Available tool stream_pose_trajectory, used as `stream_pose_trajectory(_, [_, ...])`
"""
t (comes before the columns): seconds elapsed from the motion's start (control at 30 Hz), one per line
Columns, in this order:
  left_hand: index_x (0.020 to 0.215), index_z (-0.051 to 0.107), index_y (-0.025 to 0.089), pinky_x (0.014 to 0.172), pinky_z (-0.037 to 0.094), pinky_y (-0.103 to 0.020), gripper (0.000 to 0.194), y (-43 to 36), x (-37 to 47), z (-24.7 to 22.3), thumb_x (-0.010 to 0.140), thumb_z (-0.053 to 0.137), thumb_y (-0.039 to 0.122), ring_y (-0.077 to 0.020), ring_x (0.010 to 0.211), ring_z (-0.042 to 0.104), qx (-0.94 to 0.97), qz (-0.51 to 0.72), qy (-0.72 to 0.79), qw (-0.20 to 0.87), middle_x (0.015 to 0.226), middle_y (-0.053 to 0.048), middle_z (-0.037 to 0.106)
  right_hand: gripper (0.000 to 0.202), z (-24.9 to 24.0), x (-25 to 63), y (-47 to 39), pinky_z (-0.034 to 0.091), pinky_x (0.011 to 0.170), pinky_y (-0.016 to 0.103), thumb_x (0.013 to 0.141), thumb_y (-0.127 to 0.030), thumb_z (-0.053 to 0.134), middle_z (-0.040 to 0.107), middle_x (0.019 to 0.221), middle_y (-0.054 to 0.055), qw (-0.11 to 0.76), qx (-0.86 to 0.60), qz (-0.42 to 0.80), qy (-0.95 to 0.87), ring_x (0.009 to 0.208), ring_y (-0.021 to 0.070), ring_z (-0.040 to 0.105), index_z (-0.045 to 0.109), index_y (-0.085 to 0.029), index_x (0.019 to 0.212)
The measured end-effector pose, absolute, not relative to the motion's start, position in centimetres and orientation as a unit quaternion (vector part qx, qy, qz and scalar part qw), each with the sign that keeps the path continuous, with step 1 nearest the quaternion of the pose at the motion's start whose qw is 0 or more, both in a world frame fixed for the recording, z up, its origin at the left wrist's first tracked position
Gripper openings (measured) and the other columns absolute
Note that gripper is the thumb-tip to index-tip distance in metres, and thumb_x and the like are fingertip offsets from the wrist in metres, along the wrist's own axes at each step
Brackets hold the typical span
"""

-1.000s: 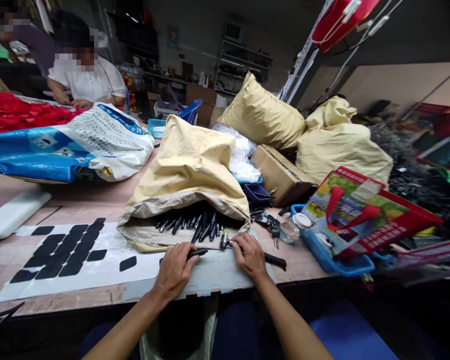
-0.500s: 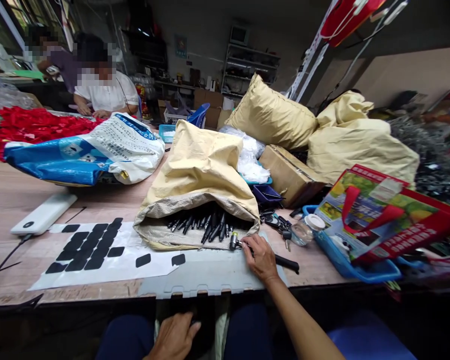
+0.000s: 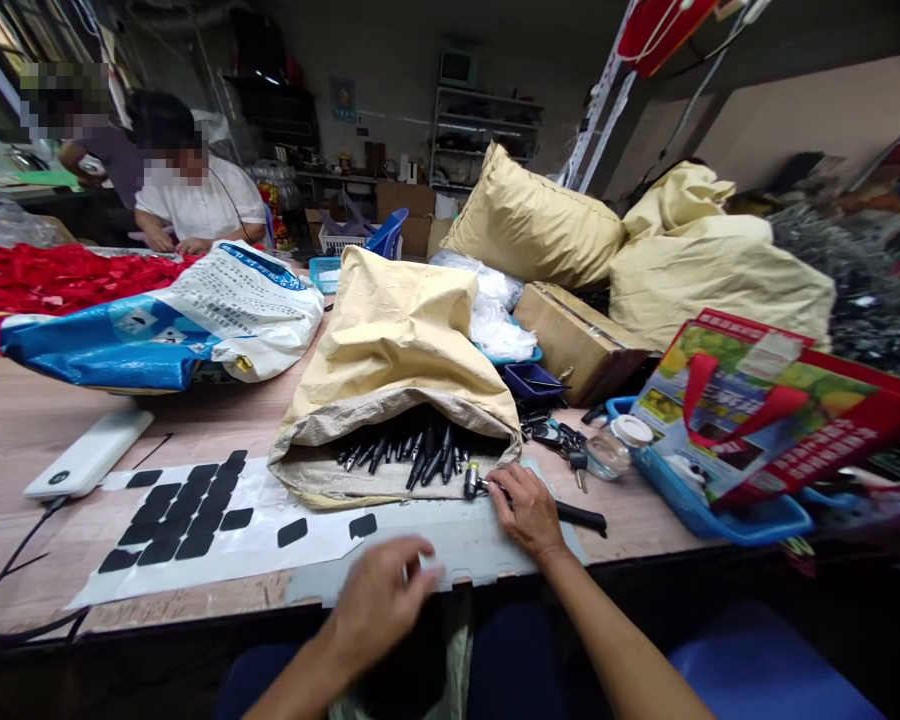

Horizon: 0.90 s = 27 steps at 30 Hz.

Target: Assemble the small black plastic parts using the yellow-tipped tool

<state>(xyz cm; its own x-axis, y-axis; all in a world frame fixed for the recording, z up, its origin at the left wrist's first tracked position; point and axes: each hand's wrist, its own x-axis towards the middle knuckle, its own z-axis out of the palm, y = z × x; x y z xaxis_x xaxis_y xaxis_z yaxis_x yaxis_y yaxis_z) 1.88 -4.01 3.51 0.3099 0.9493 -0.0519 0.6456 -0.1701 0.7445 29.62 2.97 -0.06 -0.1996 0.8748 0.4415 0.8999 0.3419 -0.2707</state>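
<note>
My right hand point(image 3: 526, 508) rests on the grey sheet point(image 3: 450, 532) with its fingers closed over the shaft of a small hammer point(image 3: 581, 518). The hammer's yellow-and-metal head points left, and its black grip sticks out to the right of the hand. Blurred by motion, my left hand point(image 3: 382, 590) hovers over the table's front edge, thumb and forefinger apart and nothing visible between them. Just beyond my hands lies a yellow sack point(image 3: 397, 330), its mouth facing me. Several black pen-like parts point(image 3: 427, 455) spill toward its opening.
Black rounded pads point(image 3: 184, 510) lie on white backing paper at left, near a white power bank point(image 3: 90, 455). A blue-and-white bag point(image 3: 172, 320) sits behind them. Keys point(image 3: 579, 468), a glass jar point(image 3: 607, 452) and a blue basket point(image 3: 709, 510) are at right. Two people work at far left.
My left hand has risen from below the table edge toward the grey sheet. My right hand stays on the hammer. The view has shifted slightly.
</note>
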Motion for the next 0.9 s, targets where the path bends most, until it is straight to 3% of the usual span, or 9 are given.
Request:
stream_pose_trajectory(0.13, [0.095,0.071,0.021,0.072,0.047,-0.03,0.026,4.7,0.0,5.5,0.094,0.056,0.043,-0.0203,0.078,0.064,0.678,0.304,0.657,0.128,0.088,-0.005,0.07,0.021,-0.1,29.6,2.9,0.042,0.081,0.033,0.101,-0.031,0.05,0.064,0.094,0.005,0.266,-0.579,-0.024,-0.771,0.09,0.021,0.056,0.07,-0.024,0.101])
stream_pose_trajectory(0.27, [0.099,0.07,0.02,0.073,0.048,-0.03,0.024,9.4,-1.1,4.3,0.092,0.061,0.041,-0.0233,0.088,0.066,0.668,0.22,0.71,0.037,0.103,-0.008,0.067,0.019,-0.1,29.6,2.8,0.042,0.081,0.033,0.101,-0.03,0.051,0.064,0.095,0.005,0.262,-0.582,-0.022,-0.77,0.09,0.021,0.055,0.069,-0.024,0.101])
stream_pose_trajectory(0.4, [0.098,0.069,0.021,0.071,0.047,-0.03,0.022,9.4,-1.5,3.2,0.092,0.061,0.041,-0.0234,0.089,0.067,0.693,0.151,0.705,0.026,0.109,-0.008,0.064,0.019,0.0,29.5,2.8,0.042,0.081,0.032,0.101,-0.03,0.051,0.064,0.094,0.005,0.264,-0.582,-0.019,-0.769,0.091,0.0207,0.056,0.069,-0.024,0.099])
stream_pose_trajectory(0.53, [0.101,0.066,0.022,0.076,0.048,-0.031,0.019,7.5,-2.3,3.4,0.094,0.059,0.038,-0.024,0.096,0.065,0.71,0.203,0.674,0.038,0.106,-0.006,0.064,0.02,0.1,29.4,2.8,0.042,0.081,0.032,0.101,-0.03,0.05,0.064,0.094,0.005,0.26,-0.583,-0.021,-0.77,0.091,0.021,0.055,0.069,-0.024,0.1])
stream_pose_trajectory(0.73, [0.101,0.065,0.024,0.084,0.048,-0.03,0.012,2.8,-0.5,3.1,0.095,0.059,0.033,-0.0201,0.096,0.064,0.809,0.241,0.506,0.178,0.101,-0.003,0.068,0.021,0.0,29.5,2.8,0.042,0.083,0.033,0.101,-0.031,0.05,0.064,0.096,0.006,0.254,-0.584,-0.022,-0.771,0.091,0.0213,0.055,0.069,-0.023,0.101])
stream_pose_trajectory(0.9, [0.1,0.066,0.022,0.085,0.048,-0.033,0.012,1.6,1.1,1.1,0.093,0.062,0.031,-0.0217,0.095,0.062,0.796,0.266,0.505,0.203,0.096,-0.004,0.065,0.017,0.2,29.5,2.7,0.042,0.083,0.033,0.099,-0.03,0.055,0.064,0.097,0.006,0.257,-0.584,-0.013,-0.77,0.091,0.0217,0.054,0.069,-0.023,0.102])
